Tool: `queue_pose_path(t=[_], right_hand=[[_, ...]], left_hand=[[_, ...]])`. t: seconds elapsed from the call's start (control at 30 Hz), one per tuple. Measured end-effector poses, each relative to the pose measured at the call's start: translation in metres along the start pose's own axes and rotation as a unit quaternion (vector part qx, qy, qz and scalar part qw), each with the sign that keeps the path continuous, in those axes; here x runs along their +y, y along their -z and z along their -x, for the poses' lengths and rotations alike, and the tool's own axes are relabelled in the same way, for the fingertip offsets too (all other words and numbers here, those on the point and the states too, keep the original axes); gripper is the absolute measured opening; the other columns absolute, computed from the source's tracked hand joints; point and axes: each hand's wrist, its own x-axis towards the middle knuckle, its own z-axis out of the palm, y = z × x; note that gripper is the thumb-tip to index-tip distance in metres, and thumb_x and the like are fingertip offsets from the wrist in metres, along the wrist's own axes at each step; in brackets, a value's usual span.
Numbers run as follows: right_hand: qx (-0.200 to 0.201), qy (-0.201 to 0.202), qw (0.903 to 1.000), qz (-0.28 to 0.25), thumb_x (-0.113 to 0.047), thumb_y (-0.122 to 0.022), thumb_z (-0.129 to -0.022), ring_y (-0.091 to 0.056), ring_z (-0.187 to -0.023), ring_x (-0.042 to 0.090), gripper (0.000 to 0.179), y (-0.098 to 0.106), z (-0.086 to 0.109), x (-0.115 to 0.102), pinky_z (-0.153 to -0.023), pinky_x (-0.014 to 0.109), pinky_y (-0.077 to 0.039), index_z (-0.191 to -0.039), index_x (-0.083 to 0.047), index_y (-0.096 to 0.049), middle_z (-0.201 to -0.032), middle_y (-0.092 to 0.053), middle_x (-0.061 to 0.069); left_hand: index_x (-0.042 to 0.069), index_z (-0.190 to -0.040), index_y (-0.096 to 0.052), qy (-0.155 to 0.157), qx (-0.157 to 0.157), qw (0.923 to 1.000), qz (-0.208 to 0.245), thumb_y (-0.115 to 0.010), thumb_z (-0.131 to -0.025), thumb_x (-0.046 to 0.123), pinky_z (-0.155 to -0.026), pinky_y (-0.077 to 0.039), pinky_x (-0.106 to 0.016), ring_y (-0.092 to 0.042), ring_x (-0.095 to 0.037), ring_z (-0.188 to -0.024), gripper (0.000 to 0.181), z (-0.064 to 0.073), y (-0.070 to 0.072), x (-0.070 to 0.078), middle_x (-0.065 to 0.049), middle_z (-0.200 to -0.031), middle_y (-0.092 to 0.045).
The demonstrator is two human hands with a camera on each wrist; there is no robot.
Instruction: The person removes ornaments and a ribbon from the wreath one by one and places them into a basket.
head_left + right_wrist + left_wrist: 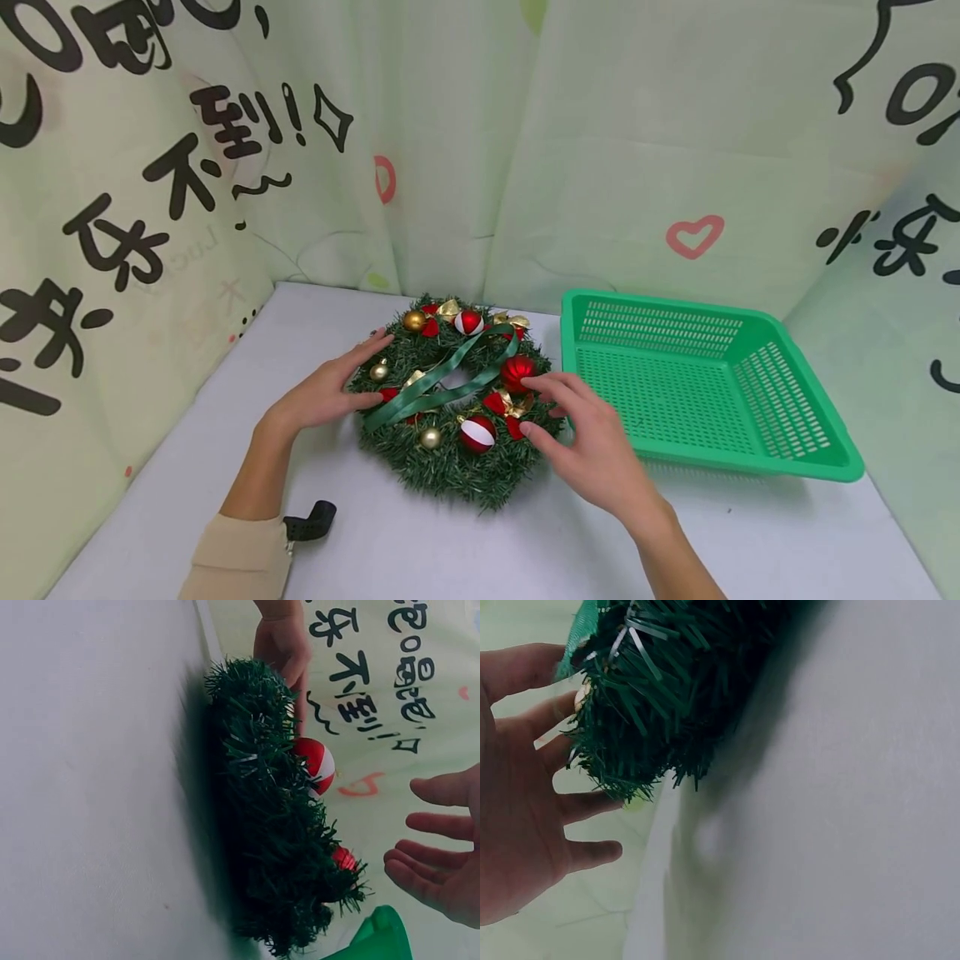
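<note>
Wreath of green bristles lies flat on the white table, left of a green plastic basket. A shiny green ribbon loops across its middle, the ends lying together toward its left side. Around the ring sit a red ball on the right, one red-and-white ball at the near side and another at the far side, small gold balls, and red and gold bows. The left hand is at the left edge of the wreath with its fingers spread and loosely straight, thumb by the ribbon ends; whether it presses there I cannot tell. The right hand is open too, fingers parted and slightly bent, holding nothing; the right wrist view shows it just beside the wreath, with a gap between, near the red ball. A beige sleeve covers the left forearm, and a black strap juts out at its cuff. Behind the table hangs a pale green curtain with black writing and a pink heart
</note>
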Motion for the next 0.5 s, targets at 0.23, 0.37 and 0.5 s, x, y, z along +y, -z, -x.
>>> queue_pose_path(t=[0.23, 0.37, 0.5], right_hand=[[-0.033, -0.006, 0.9979, -0.055, -0.014, -0.082, -0.090, -0.067, -0.112, 0.022, 0.047, -0.006, -0.002, -0.002, -0.091, 0.038, -0.061, -0.134, -0.021, -0.067, -0.132, -0.065, -0.002], [-0.048, -0.008, 0.9950, -0.087, -0.012, -0.082, -0.090, -0.067, -0.113, 0.024, 0.047, -0.010, -0.003, -0.003, -0.092, 0.039, -0.061, -0.134, -0.021, -0.067, -0.133, -0.066, 0.004], [-0.058, -0.014, 0.9929, -0.102, -0.010, -0.082, -0.090, -0.067, -0.112, 0.025, 0.047, -0.015, -0.004, -0.002, -0.092, 0.038, -0.061, -0.133, -0.021, -0.068, -0.132, -0.067, 0.006]], left_hand=[[0.023, -0.169, -0.021, 0.005, -0.010, 0.9999, -0.003, -0.072, -0.098, 0.020, -0.123, -0.021, -0.069, -0.014, -0.039, -0.161, 0.087, -0.004, -0.001, -0.004, -0.001, -0.176, -0.013], [0.022, -0.168, -0.024, 0.004, -0.013, 0.9999, -0.006, -0.072, -0.097, 0.022, -0.122, -0.023, -0.069, -0.015, -0.039, -0.161, 0.086, -0.005, 0.000, -0.005, -0.002, -0.176, -0.013], [0.020, -0.167, -0.028, -0.001, -0.018, 0.9998, -0.012, -0.072, -0.097, 0.023, -0.121, -0.025, -0.069, -0.015, -0.040, -0.160, 0.082, -0.006, -0.001, -0.006, -0.003, -0.177, -0.011]])
